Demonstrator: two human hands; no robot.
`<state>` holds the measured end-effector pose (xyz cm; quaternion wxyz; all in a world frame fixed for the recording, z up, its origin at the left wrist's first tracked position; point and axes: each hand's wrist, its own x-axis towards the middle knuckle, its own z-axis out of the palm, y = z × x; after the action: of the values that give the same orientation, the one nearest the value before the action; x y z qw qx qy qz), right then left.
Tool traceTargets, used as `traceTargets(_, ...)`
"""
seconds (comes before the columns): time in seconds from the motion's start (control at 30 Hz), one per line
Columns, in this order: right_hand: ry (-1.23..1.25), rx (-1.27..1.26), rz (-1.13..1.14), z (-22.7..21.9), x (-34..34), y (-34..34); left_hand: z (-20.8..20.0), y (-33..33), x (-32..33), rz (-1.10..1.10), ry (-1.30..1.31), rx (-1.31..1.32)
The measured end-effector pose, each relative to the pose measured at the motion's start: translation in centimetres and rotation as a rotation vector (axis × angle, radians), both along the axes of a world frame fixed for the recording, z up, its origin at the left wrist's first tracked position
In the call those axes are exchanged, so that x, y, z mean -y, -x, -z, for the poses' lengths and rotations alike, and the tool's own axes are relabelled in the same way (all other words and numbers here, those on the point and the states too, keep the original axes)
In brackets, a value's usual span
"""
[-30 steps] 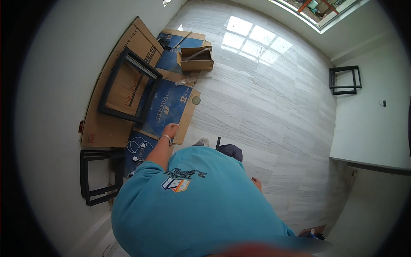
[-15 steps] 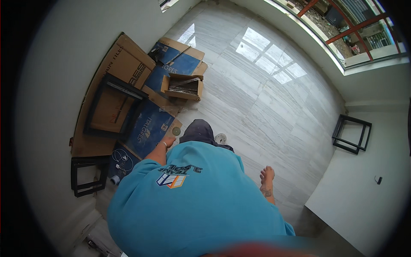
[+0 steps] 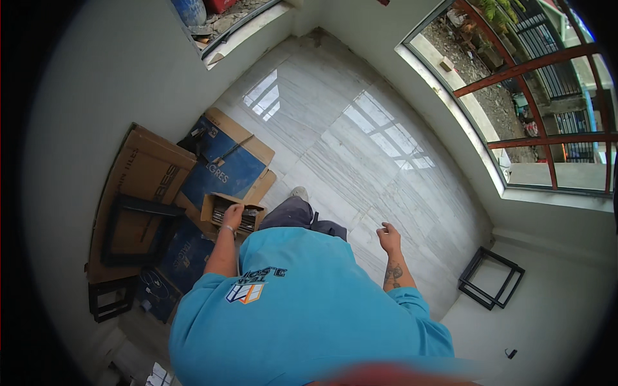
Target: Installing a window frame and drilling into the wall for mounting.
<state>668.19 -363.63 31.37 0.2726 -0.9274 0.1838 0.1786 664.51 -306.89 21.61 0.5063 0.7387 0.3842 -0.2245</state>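
Observation:
My left hand (image 3: 232, 217) hangs over the near side of a small open cardboard box (image 3: 207, 209), which holds dark strip-like pieces (image 3: 247, 223). Its back faces up and the fingers curl away, so whether it holds anything is hidden. A bracelet circles that wrist. Out to the right, my right hand (image 3: 388, 238) is raised above the tiled floor, fingers loosely bent and apart, with nothing in them. A tattoo marks its forearm.
Flattened blue-and-brown cardboard (image 3: 222, 177) covers the floor at left. A cardboard sheet (image 3: 138, 170) leans on the wall beside a black frame (image 3: 116, 231). Other black frames (image 3: 492, 278) stand at right. Beyond the glossy floor (image 3: 335, 141) is a red-barred window (image 3: 541, 71).
My body has risen and moved forward. My left hand has left the cardboard with a round greenish disc, now out of sight, and is over the box. My right hand has come forward.

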Motion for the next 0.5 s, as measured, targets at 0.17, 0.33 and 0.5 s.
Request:
traceTargets(0.17,-0.077,-0.413,0.238,5.8,-0.2,-4.2,-19.0,-29.2,4.1,0.059,0.126,0.541)
traceTargets(0.33,0.061,-0.625,-0.089,7.0,0.1,-27.2,-7.8,-38.7,4.1,-0.431,0.113,0.112)
traceTargets(0.5,0.191,-0.366,-0.382,24.4,-2.1,-65.1,7.2,-33.2,8.7,-0.172,-0.247,-0.332)
